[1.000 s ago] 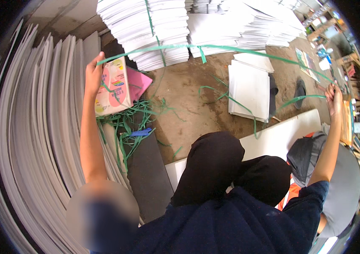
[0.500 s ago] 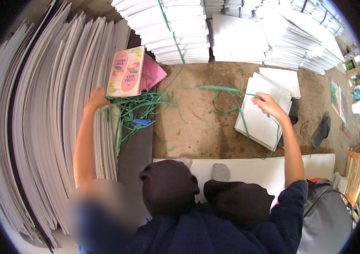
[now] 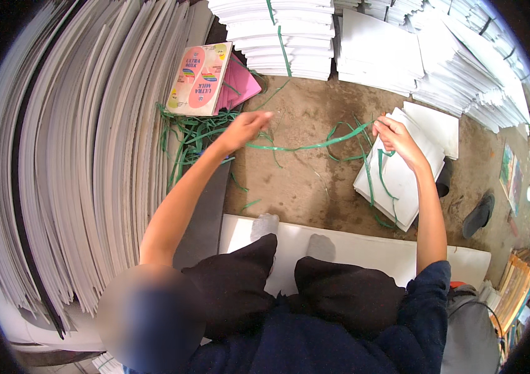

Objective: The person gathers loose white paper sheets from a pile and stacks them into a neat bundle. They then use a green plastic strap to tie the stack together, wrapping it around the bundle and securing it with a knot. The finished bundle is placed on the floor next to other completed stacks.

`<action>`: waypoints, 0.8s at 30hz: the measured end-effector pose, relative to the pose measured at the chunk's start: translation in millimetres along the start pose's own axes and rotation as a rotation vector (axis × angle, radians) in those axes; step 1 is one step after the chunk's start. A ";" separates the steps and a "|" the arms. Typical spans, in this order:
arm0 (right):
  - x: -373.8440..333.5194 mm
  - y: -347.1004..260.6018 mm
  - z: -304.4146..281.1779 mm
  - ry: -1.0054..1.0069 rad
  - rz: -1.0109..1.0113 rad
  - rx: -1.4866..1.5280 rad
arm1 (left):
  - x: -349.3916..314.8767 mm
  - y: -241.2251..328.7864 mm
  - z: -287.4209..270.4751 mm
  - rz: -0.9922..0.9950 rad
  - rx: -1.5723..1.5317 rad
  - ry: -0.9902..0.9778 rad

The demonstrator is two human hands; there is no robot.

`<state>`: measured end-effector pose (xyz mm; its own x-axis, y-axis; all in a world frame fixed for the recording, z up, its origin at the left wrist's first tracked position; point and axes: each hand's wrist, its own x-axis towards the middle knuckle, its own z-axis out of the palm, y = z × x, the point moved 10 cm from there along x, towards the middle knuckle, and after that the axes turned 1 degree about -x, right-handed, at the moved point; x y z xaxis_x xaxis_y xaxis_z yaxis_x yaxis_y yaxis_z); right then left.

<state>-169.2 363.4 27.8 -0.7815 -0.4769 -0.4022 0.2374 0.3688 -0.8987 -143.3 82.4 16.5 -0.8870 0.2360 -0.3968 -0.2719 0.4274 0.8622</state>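
My right hand (image 3: 397, 138) pinches a green plastic strap (image 3: 333, 141) above a small stack of white sheets (image 3: 392, 181). From there the strap runs slackly leftward, with loose loops hanging by the stack. My left hand (image 3: 247, 131) is closed, its fingers slightly blurred, over the right edge of a tangle of green straps (image 3: 193, 134). The strap passes just below this hand; whether the fingers hold it is unclear. Behind the tangle lies a printed cream-and-pink carton sheet (image 3: 198, 80), with pink sheets (image 3: 240, 87) beside it.
Tall rows of grey-white sheets (image 3: 90, 143) stand along the left. Strapped white stacks (image 3: 296, 43) and loose white piles (image 3: 380, 53) line the back. A dark slipper (image 3: 479, 215) lies at right on the concrete floor (image 3: 302, 181). A white board (image 3: 364, 240) lies before my knees.
My left hand has moved right, from the upright sheets to over the tangle's right side. My right hand stays near the white stack with the strap. The view has shifted slightly.
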 end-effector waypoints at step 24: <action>-172.3 203.7 -47.7 0.500 0.515 -0.010 | -7.3 -129.2 -180.9 0.156 -1.187 0.683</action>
<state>-13.7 558.7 -77.7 -0.7431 0.1810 -0.6442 0.6436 0.4568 -0.6140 -169.1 -132.4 -35.0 -0.8490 -0.4066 -0.3376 0.0000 -0.6389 0.7693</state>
